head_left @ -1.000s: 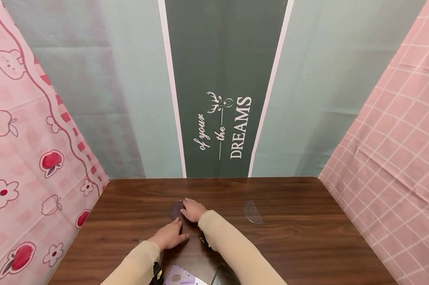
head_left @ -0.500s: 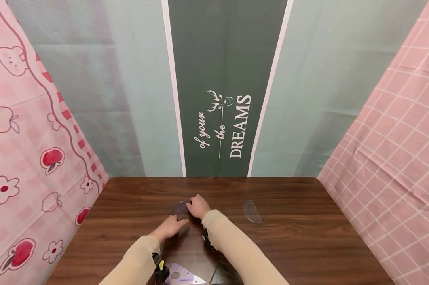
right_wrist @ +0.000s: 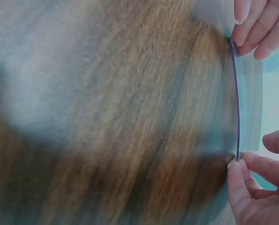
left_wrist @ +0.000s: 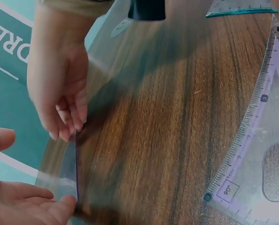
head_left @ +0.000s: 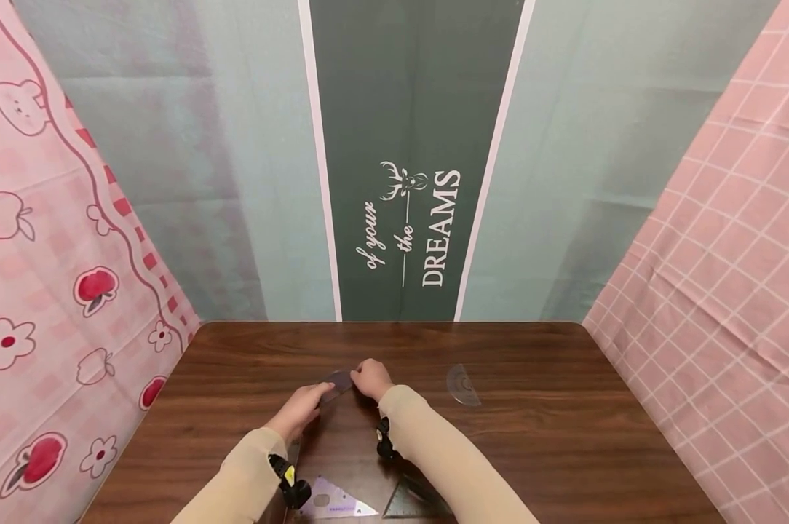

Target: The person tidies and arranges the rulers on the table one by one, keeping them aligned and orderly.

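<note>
Both hands hold a thin purple-tinted protractor (head_left: 339,380) between them, tilted over the table and seen almost edge-on in both wrist views. My right hand (head_left: 372,378) pinches its right end between thumb and fingertips. At the opposite end, my left hand (head_left: 300,410) grips it, thumb on top. A clear protractor (head_left: 464,386) lies flat to the right of my right hand. Nearer the body lies a clear set square with purple print (head_left: 337,501), also large in the left wrist view. Beside it is a dark-looking set square (head_left: 413,501), partly covered by the right sleeve.
The brown wood-grain table (head_left: 552,437) reaches back to a green curtain (head_left: 414,94) with white lettering. Pink patterned cloth (head_left: 60,306) hangs on the left, and pink checked cloth (head_left: 715,291) on the right. Each wrist carries a black camera strap (head_left: 291,482).
The purple-tinted protractor has turned and tilted between the hands, shifting slightly right. My right hand moved right to its end; my left hand's thumb came over the top edge.
</note>
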The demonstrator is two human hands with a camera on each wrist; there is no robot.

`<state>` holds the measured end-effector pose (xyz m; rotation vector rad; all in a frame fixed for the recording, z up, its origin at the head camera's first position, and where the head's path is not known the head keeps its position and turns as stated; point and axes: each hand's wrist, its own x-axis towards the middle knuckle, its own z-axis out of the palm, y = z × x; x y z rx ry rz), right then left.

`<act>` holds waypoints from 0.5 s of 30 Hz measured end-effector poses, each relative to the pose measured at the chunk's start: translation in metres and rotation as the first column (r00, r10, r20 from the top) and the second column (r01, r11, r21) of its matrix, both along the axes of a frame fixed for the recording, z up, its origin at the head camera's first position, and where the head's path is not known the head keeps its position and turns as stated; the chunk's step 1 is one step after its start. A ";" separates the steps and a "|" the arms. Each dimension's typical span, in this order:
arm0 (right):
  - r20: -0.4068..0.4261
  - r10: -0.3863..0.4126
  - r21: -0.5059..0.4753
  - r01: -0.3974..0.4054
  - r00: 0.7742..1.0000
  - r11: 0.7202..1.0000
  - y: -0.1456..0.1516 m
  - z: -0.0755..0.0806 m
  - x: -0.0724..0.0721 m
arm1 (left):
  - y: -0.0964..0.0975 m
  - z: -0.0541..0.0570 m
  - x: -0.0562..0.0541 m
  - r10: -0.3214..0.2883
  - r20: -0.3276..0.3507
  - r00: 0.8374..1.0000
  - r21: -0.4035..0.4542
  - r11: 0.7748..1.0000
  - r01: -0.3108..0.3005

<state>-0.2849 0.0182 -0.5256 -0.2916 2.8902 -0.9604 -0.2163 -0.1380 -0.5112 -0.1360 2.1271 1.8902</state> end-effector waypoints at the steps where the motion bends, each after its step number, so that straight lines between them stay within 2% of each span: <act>1: 0.012 -0.002 -0.013 0.003 1.000 1.000 0.002 0.000 0.001 | -0.001 -0.001 0.000 0.013 0.004 1.000 0.030 0.999 -0.013; 4: 0.024 0.003 -0.044 -0.002 1.000 0.999 0.006 0.002 0.006 | -0.006 -0.003 0.000 0.027 0.023 0.999 0.073 0.997 -0.028; 7: 0.033 0.008 -0.095 -0.005 0.999 0.995 0.010 0.002 0.013 | -0.012 -0.002 0.002 0.012 0.038 0.999 0.089 0.996 -0.016; 11: 0.132 -0.002 -0.250 0.035 0.991 0.968 0.013 0.002 0.018 | -0.020 0.000 0.003 -0.030 0.037 0.999 0.103 0.994 0.026; 14: 0.174 0.007 -0.331 0.052 0.985 0.942 0.015 -0.015 0.011 | -0.023 0.002 0.003 -0.066 0.020 0.998 0.103 0.993 0.064; 15: 0.159 0.032 -0.371 0.030 0.987 0.928 0.017 -0.033 0.001 | -0.024 0.003 0.003 -0.073 0.017 0.997 0.103 0.992 0.071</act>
